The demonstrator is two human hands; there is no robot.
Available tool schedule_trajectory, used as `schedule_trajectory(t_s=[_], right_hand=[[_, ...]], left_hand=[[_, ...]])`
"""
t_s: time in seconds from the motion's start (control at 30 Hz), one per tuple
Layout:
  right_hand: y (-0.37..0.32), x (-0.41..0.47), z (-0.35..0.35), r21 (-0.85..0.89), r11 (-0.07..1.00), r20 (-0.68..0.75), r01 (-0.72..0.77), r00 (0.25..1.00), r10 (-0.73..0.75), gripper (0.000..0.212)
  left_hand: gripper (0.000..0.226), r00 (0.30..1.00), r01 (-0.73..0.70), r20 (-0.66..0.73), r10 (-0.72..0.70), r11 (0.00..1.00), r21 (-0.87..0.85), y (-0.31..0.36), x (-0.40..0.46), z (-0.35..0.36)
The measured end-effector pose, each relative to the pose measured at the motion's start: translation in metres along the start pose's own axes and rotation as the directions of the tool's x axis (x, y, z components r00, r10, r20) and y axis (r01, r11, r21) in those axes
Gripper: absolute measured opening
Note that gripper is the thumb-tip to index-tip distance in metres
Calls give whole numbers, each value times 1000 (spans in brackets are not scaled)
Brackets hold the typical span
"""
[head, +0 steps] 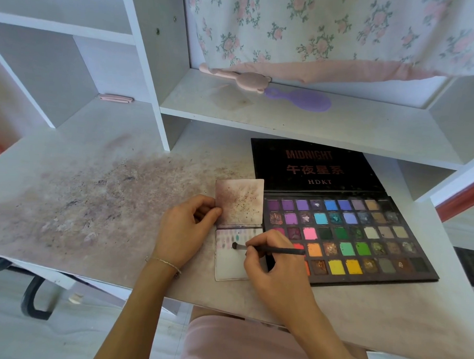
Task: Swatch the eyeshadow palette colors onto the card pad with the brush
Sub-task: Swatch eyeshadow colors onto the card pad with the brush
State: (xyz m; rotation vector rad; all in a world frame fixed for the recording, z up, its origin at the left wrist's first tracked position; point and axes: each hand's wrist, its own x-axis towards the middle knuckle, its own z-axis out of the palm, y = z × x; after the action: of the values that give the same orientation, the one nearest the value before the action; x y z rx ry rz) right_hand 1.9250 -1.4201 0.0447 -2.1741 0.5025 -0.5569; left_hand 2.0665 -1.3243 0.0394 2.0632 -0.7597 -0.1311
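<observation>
The open eyeshadow palette (363, 239) lies on the desk at the right, its black lid flat behind many coloured pans. Left of it sits the white card pad (228, 263), its stained cover (239, 201) flipped up. Several small swatches mark the top of the page. My right hand (270, 265) grips a thin black brush (276, 250) lying level, its dark tip (235, 245) touching the page below the swatches. My left hand (186, 228) pinches the left edge of the cover, thumb on the front.
The desk top (93, 200) is smeared with pigment dust at the left. On the shelf (287, 119) above lie a pink bear-shaped tool (240, 77) and a purple hairbrush (302, 99), under a floral cloth (332, 28). A chair base (32, 298) stands below left.
</observation>
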Motion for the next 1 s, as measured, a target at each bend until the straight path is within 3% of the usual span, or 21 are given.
schedule_trajectory(t_s=[0.2,0.37,0.57,0.8,1.0], right_hand=[[0,-1,-1,39,999,-21,28,999,-27,15],[2,-3,-6,211,977,-162,29,987,6,21],[16,-5,-30,263,965,-273,14,960,60,17],[41,-5,-69,145,985,-388,-92,911,142,33],[60,-5,-83,113,977,-460,-180,862,212,17]], left_hand=[[11,1000,2,4,-2,1000,-15,0,0,0],[15,1000,1,4,-1,1000,-17,0,-1,0],[11,1000,-3,1,3,1000,-20,-1,0,0],[7,1000,-3,-13,3,1000,1,-1,-1,0],[7,1000,19,-7,-19,1000,25,-1,0,0]])
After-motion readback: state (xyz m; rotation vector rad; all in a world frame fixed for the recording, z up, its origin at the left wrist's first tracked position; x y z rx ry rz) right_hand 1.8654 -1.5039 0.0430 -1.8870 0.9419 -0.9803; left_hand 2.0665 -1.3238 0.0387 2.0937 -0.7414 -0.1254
